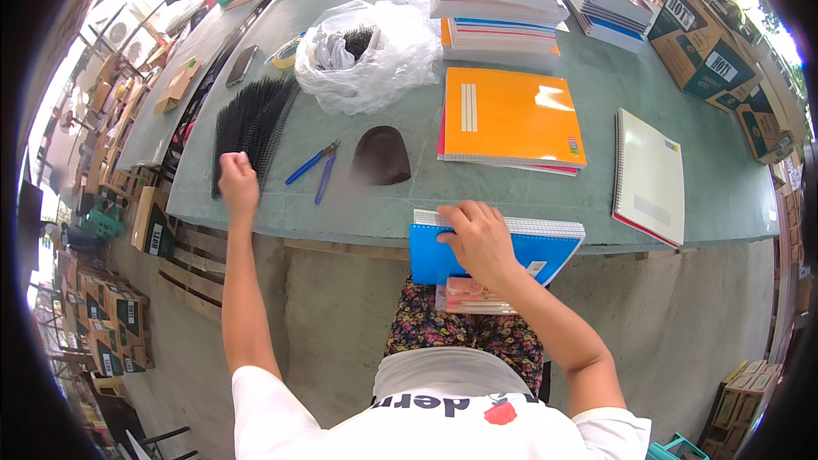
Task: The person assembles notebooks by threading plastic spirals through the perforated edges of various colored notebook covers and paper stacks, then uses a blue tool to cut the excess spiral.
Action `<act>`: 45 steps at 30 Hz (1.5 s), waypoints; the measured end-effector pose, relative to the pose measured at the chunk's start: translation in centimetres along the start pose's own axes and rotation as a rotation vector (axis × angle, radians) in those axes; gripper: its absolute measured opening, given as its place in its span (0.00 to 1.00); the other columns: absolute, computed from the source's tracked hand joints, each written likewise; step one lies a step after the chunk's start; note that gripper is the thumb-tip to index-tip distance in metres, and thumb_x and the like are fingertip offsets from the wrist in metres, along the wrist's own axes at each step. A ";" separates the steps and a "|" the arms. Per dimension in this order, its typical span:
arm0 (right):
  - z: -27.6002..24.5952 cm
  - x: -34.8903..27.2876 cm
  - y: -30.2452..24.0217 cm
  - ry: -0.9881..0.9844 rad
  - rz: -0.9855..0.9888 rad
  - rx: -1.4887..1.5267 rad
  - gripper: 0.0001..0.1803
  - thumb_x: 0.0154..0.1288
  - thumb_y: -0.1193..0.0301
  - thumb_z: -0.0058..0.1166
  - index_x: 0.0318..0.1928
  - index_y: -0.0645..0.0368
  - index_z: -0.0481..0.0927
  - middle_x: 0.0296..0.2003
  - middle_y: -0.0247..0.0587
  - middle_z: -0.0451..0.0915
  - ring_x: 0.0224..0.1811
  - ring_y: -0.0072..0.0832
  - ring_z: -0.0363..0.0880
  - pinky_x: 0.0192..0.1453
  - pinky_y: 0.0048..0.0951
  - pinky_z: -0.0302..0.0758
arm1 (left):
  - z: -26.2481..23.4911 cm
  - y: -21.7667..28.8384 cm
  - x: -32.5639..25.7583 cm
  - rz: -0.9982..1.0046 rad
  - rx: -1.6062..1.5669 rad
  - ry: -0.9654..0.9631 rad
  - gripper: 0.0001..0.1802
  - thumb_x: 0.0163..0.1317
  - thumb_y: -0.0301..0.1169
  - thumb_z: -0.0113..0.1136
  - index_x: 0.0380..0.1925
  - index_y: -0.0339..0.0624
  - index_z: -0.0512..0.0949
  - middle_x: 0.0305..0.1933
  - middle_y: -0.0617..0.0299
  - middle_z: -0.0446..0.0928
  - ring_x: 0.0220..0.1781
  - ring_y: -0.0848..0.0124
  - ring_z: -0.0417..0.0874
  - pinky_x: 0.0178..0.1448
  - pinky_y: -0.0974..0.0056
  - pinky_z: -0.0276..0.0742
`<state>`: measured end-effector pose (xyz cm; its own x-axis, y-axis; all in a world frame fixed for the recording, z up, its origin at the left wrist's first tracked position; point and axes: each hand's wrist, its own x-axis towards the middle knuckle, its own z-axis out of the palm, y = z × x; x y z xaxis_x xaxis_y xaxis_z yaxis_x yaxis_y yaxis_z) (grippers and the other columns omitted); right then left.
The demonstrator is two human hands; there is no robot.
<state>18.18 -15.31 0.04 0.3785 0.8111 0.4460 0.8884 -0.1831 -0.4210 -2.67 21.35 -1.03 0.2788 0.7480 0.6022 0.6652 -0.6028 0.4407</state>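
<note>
My left hand [239, 177] has its fingers pinched together at the near end of a pile of black spiral binding coils [256, 115] on the table's left. Whatever it pinches looks like a coil end, though the fingers partly cover it. My right hand [481, 243] grips the edge of a blue-covered notebook [428, 257], thumb on the cover and fingers over the white page edge. That notebook stands tilted at the table's front edge, above my lap. Below it, a clear packet with pinkish contents [464, 291] lies on my lap.
Blue-handled cutters [324, 166] and a dark brown rounded piece [381, 158] lie between my hands. Behind are a plastic bag [400, 60], orange notebooks [511, 119] and tall notebook stacks [503, 0]. A cream spiral notebook [649, 175] lies right, near cardboard boxes [703, 47].
</note>
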 end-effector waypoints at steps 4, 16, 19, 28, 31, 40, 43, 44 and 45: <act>0.3 -1.7 1.9 -0.145 0.000 0.178 0.18 0.48 0.72 0.59 0.44 0.53 0.79 0.38 0.40 0.79 0.43 0.37 0.76 0.44 0.37 0.72 | -7.0 7.3 -0.7 -0.337 -0.618 -0.076 0.10 0.66 0.36 0.53 0.36 0.41 0.72 0.24 0.67 0.71 0.22 0.82 0.69 0.22 0.75 0.63; 0.3 -1.8 -1.1 -0.080 -0.024 0.075 0.13 0.47 0.76 0.55 0.37 0.60 0.76 0.30 0.41 0.77 0.35 0.39 0.77 0.39 0.37 0.73 | -12.3 13.5 -6.8 -0.066 -0.546 -0.221 0.19 0.65 0.30 0.49 0.57 0.45 0.70 0.25 0.64 0.73 0.26 0.76 0.71 0.33 0.68 0.71; 0.2 -1.0 -1.3 -0.239 0.061 0.001 0.14 0.50 0.71 0.57 0.40 0.60 0.76 0.30 0.42 0.78 0.36 0.40 0.77 0.39 0.38 0.72 | -7.9 16.5 -13.3 0.147 -0.196 -0.823 0.36 0.57 0.22 0.46 0.68 0.53 0.53 0.29 0.49 0.79 0.33 0.54 0.80 0.43 0.58 0.75; 1.0 -0.6 -0.8 -0.302 0.050 -0.045 0.19 0.50 0.67 0.60 0.43 0.57 0.74 0.31 0.40 0.78 0.34 0.38 0.77 0.41 0.38 0.70 | -5.0 17.0 -17.2 -0.012 -0.609 -1.033 0.32 0.58 0.25 0.57 0.62 0.40 0.57 0.29 0.50 0.80 0.25 0.65 0.80 0.33 0.64 0.75; 1.1 -0.5 -1.6 -0.281 0.059 -0.060 0.21 0.50 0.65 0.61 0.44 0.56 0.73 0.33 0.41 0.78 0.36 0.39 0.77 0.40 0.38 0.70 | -4.4 17.0 -17.2 -0.042 -0.629 -0.920 0.29 0.57 0.26 0.57 0.58 0.36 0.60 0.28 0.52 0.80 0.24 0.70 0.78 0.33 0.66 0.74; 1.7 0.4 -0.8 -0.309 -0.007 0.029 0.19 0.52 0.61 0.60 0.42 0.58 0.74 0.32 0.42 0.77 0.37 0.37 0.78 0.42 0.37 0.72 | -4.2 16.6 -18.9 0.151 -0.266 -1.234 0.35 0.54 0.27 0.58 0.61 0.42 0.55 0.27 0.44 0.77 0.32 0.46 0.79 0.36 0.49 0.72; 3.2 0.0 -1.7 -0.209 0.019 -0.050 0.17 0.54 0.57 0.58 0.36 0.57 0.75 0.29 0.40 0.77 0.34 0.36 0.77 0.36 0.37 0.71 | -4.4 16.0 -17.5 0.108 -0.381 -1.012 0.24 0.55 0.26 0.58 0.52 0.40 0.65 0.27 0.46 0.78 0.30 0.52 0.80 0.36 0.55 0.74; 3.7 -0.1 -2.0 -0.135 0.022 -0.098 0.18 0.54 0.55 0.57 0.33 0.57 0.75 0.28 0.39 0.77 0.32 0.35 0.77 0.34 0.36 0.70 | -4.4 15.7 -17.1 0.084 -0.456 -0.857 0.17 0.55 0.26 0.58 0.46 0.39 0.70 0.26 0.48 0.78 0.29 0.56 0.81 0.36 0.60 0.75; 4.1 -0.1 -2.1 -0.059 0.024 -0.150 0.19 0.54 0.53 0.57 0.31 0.57 0.74 0.27 0.39 0.77 0.30 0.34 0.76 0.31 0.35 0.68 | -4.7 16.0 -16.4 0.042 -0.463 -0.804 0.09 0.56 0.26 0.59 0.35 0.36 0.71 0.25 0.52 0.78 0.28 0.64 0.81 0.35 0.64 0.74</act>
<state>15.20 -12.75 -2.34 0.3883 0.8357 0.3883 0.9096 -0.2801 -0.3068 0.19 -1.82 -0.73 0.8083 0.5859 0.0574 0.3488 -0.5552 0.7551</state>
